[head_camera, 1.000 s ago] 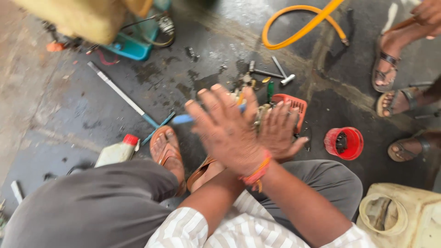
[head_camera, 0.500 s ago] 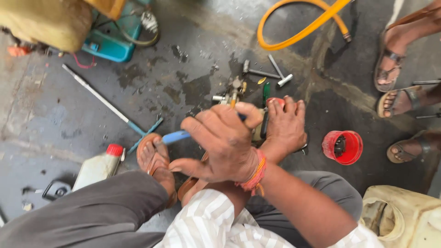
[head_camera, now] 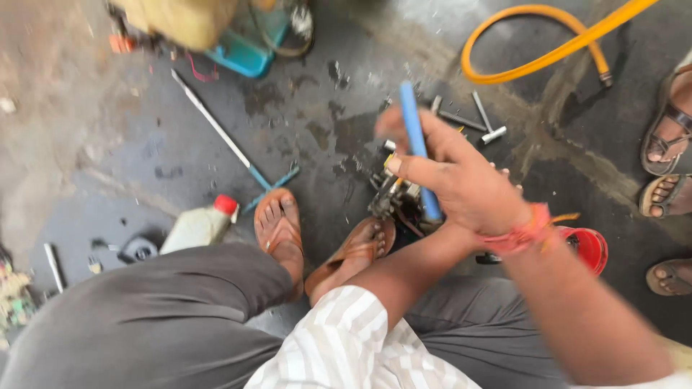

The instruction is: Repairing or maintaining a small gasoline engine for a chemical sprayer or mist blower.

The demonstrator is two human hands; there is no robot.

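Observation:
My right hand (head_camera: 461, 184), with a red thread band on its wrist, is shut on a blue-handled tool (head_camera: 417, 137) that stands nearly upright. Its lower end points down into a small dark metal mechanism (head_camera: 393, 198) on the floor, just in front of my sandalled feet (head_camera: 277, 223). My left forearm (head_camera: 404, 270) reaches in from a striped sleeve and passes under the right hand. The left hand itself is hidden behind the right hand, so I cannot tell its grip.
A white bottle with a red cap (head_camera: 198, 225) lies left of my feet. Beyond it lies a long thin rod (head_camera: 216, 133). T-shaped metal tools (head_camera: 476, 119), a yellow hose (head_camera: 533, 43), a red cup (head_camera: 587, 248) and another person's sandalled feet (head_camera: 667, 137) are to the right.
Both hands were together over the parts with the blue tool lying low. The right hand has since swung the blue handle upright, and the left hand has slipped out of sight beneath it.

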